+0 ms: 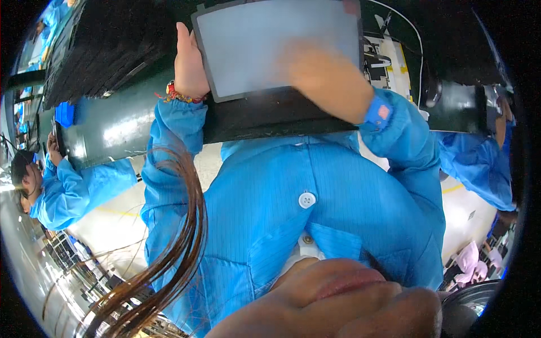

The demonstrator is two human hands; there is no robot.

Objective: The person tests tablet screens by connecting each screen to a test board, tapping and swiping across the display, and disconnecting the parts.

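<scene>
A flat rectangular panel [248, 50] with a pale grey face and a dark frame lies in front of me, slightly tilted in the view. Against its left edge rests my left hand [190, 70], its visible fingers stretched away from me along the frame; part of the hand is hidden by the edge. My right hand [318, 67] is over the right half of the pale face, smeared by motion. Its fingers cannot be made out, nor whether anything is in them.
Dark stacked sheets [107, 45] stand at the far left, near a blue container [65, 114]. Right of the panel are a pale fixture [394, 70] with yellow edging and a white cable [416, 34]. Co-workers in blue sit on the left [84, 191] and right [476, 169].
</scene>
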